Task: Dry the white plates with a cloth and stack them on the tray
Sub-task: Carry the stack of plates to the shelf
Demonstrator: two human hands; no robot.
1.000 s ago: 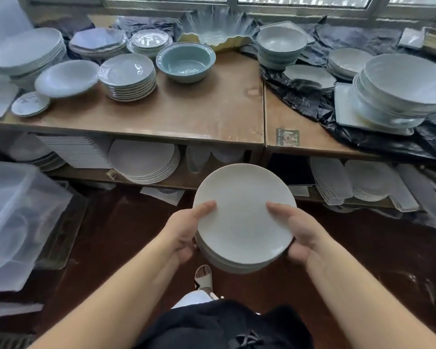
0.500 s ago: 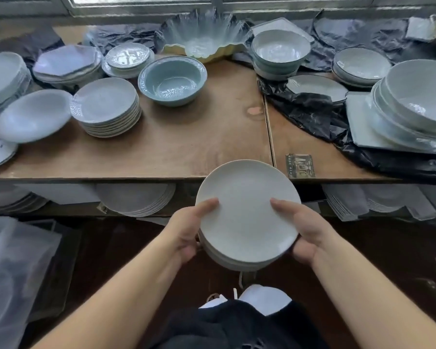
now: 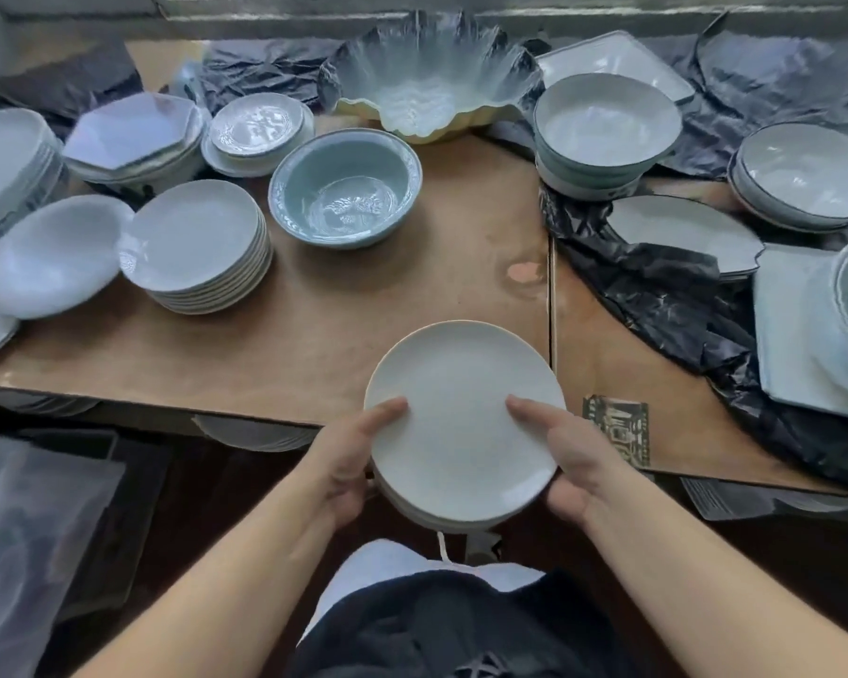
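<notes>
The brown wooden table [image 3: 363, 296] now fills more of the view than a second ago, and the small stack of smooth round white plates [image 3: 463, 423] has come up over its near edge, at 6 o'clock from the shiny blue bowl [image 3: 346, 188]. The left hand [image 3: 348, 462] holds the stack at 9 o'clock and the right hand [image 3: 566, 457] at 3 o'clock. Each thumb lies flat on the top plate, fingers curled under.
</notes>
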